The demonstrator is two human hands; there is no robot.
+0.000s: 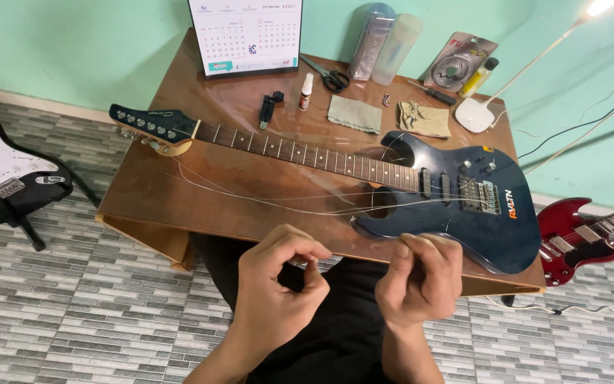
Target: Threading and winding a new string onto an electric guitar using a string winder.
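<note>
Blue guitar [463,203] lengthwise across table [179,192], headstock leftward; both hands' grips pinched on loose string [264,201].

This looks like a home guitar-repair corner. A dark blue electric guitar [456,192] lies on a wooden counter [179,192] among scissors [330,77], cloths and a screwdriver [435,92]. Two more guitars stand on the tiled floor [72,313].

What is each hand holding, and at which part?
Both the left hand and right hand pinch a loose guitar string, apparently near its free end; the exact grip is too thin to see.
</note>
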